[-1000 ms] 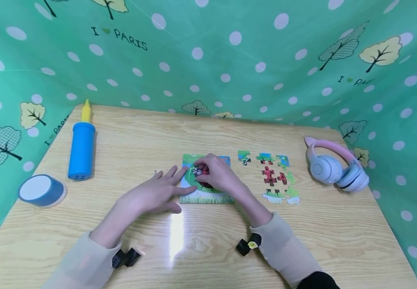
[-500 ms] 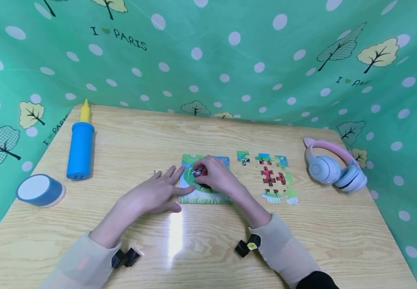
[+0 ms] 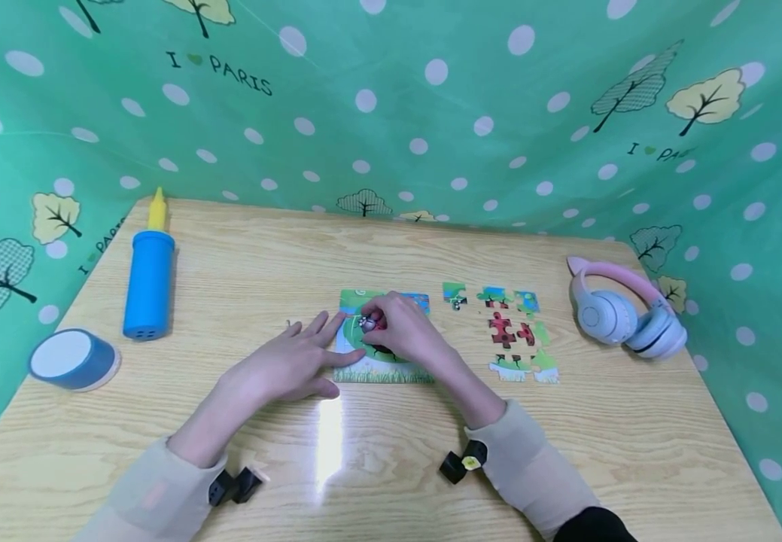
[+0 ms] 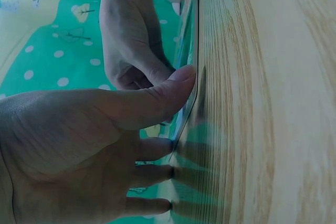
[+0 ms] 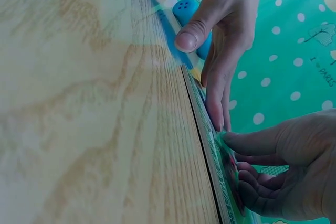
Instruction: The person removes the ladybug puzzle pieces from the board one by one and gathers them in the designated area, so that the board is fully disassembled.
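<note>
A picture puzzle board [image 3: 384, 373] with a green scene and grassy lower edge lies mid-table. My left hand [image 3: 287, 363] rests at its left side, fingers spread, thumb and a finger touching the board. Over the board, my right hand [image 3: 406, 325] pinches a small puzzle piece [image 3: 369, 323] printed with a ladybug's face, against the picture. The right wrist view shows the right hand's thumb and fingers [image 5: 252, 144] low at the board's surface. Whether the piece sits flush is hidden by the hand. Part of the dark red picture shows beneath the right fingers.
Right of the board lie several loose puzzle pieces, among them a red one [image 3: 502, 330] and a green one [image 3: 454, 293]. Pink and white headphones [image 3: 617, 312] are at the far right. A blue pump [image 3: 150, 286] and a blue-and-white round container [image 3: 74, 359] stand left.
The head view has shifted slightly. The right fingers stay at the same spot on the board with the ladybug piece, with hardly any movement. The left hand keeps its place.
</note>
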A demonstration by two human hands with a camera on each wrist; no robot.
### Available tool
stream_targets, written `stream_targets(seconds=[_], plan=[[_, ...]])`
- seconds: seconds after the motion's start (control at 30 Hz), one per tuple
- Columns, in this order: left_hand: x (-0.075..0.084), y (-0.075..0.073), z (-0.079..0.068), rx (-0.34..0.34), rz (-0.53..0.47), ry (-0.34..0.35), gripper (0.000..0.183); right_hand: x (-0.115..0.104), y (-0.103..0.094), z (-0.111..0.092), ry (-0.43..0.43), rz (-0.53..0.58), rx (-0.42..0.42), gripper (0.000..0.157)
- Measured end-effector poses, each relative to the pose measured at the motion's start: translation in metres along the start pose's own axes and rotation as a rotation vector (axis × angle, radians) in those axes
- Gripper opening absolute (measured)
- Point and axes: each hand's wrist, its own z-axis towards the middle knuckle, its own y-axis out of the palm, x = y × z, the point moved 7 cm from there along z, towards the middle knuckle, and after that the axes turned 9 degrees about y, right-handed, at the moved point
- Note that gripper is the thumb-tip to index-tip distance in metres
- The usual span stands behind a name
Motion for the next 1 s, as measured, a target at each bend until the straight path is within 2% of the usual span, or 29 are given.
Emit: stream_targets(seconds=[0.3,0.77,1.0], plan=[[0.0,0.001,0.001,-0.003,0.014,0.006,0.061,0.0,0.0,-0.002,-0.001,0.014,-0.001,0.025],[0.001,0.0,0.0,-0.001,0.021,0.006,0.059,0.0,-0.003,-0.001,0.009,0.128,-0.014,0.006],[0.002,-0.002,0.001,0.005,0.028,0.01,0.059,0.0,-0.022,-0.001,-0.008,0.207,0.08,0.006]])
